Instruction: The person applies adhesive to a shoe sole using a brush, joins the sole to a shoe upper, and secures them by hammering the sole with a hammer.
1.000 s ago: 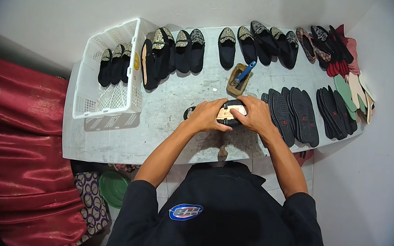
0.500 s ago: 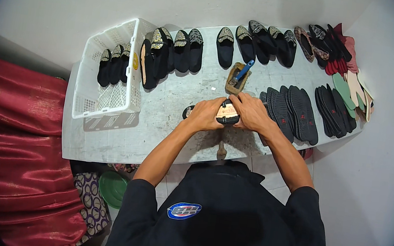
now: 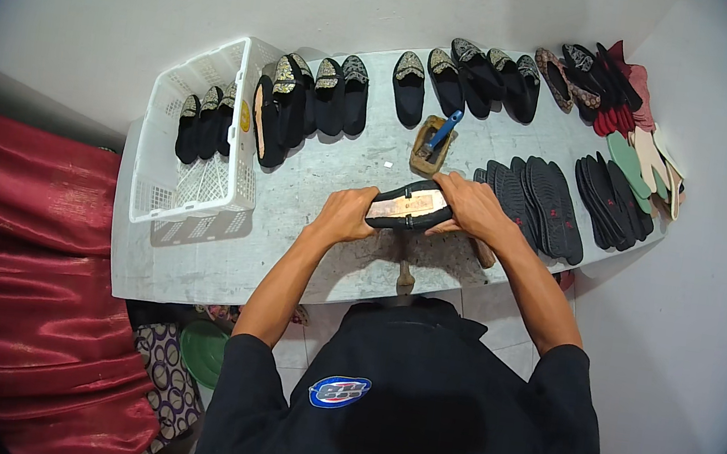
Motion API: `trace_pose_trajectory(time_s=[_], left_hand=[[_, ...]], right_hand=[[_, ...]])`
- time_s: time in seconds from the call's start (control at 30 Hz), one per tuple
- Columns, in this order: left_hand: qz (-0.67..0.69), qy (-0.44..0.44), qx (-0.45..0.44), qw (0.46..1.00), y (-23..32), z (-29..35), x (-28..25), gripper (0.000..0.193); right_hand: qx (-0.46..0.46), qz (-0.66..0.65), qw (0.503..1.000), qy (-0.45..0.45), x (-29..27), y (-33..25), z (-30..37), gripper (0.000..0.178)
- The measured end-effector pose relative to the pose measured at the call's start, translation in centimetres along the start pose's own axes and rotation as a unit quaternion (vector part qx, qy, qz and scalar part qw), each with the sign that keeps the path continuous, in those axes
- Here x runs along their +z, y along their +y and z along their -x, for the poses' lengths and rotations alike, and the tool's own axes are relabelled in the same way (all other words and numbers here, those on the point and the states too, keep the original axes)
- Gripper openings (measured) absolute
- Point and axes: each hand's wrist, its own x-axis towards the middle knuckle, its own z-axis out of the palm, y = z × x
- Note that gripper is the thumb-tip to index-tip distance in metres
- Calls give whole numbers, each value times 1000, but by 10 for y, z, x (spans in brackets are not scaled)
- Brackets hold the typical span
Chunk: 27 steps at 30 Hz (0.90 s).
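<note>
Between my two hands is a black shoe (image 3: 408, 206), held level above the table with its beige insole facing up. My left hand (image 3: 347, 214) is closed around its left end. At the other end, my right hand (image 3: 473, 208) grips it with the fingers over the far edge. Just beyond the shoe stands a tan, stained tub (image 3: 418, 160) with a blue-handled brush (image 3: 445, 130) resting in it. Near the table's front edge lies a wooden-handled tool (image 3: 406, 276). Another wooden piece (image 3: 481, 253) shows partly under my right wrist.
A white plastic basket (image 3: 143, 170) with several shoes stands left on the white table (image 3: 289, 236). Finished-looking black shoes (image 3: 409, 91) line the back. Black soles (image 3: 542, 209) lie right, beside green and cream sole-shaped pieces (image 3: 630, 168). A red curtain (image 3: 37, 267) hangs at left.
My hands have moved apart, the left one toward the left. The shoe, bunched between them before, now lies stretched out lengthwise, showing more insole.
</note>
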Motion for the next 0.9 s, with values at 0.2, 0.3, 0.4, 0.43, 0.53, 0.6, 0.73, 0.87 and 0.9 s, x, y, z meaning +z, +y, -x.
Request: trace_pose_trajectory(time_s=[0.2,0.3,0.4,0.43,0.53,0.6,0.73,0.87,0.9], left_hand=[[52,38,83,994,36,-19,-4,92],[81,28,67,994,41,-24,-5,97],[89,49,45,994,39,-22,-1,91],[86,52,45,994,39,-23,-1,91],[85,31,24,996,38,-22,1,93],[89,63,40,993,36,-20,6,92],[100,76,42,991,38,-17,12,91],[87,21,12,996,43,-20,1,91],[87,18,15,996,43,-19,0,91]], right_hand=[[-35,33,999,11,2,-15,-8,102],[-52,21,998,42,8,-18,-12,100],[-43,-23,997,53,9,-14,-10,95],[-47,-29,996,67,10,-14,-9,93],[-47,-35,995,78,10,-15,-9,92],[-43,-35,996,76,11,-15,-8,92],[-66,-29,982,176,25,-14,-6,80],[-56,-41,975,212,28,-11,-7,69],[-65,-45,972,221,26,-13,-9,69]])
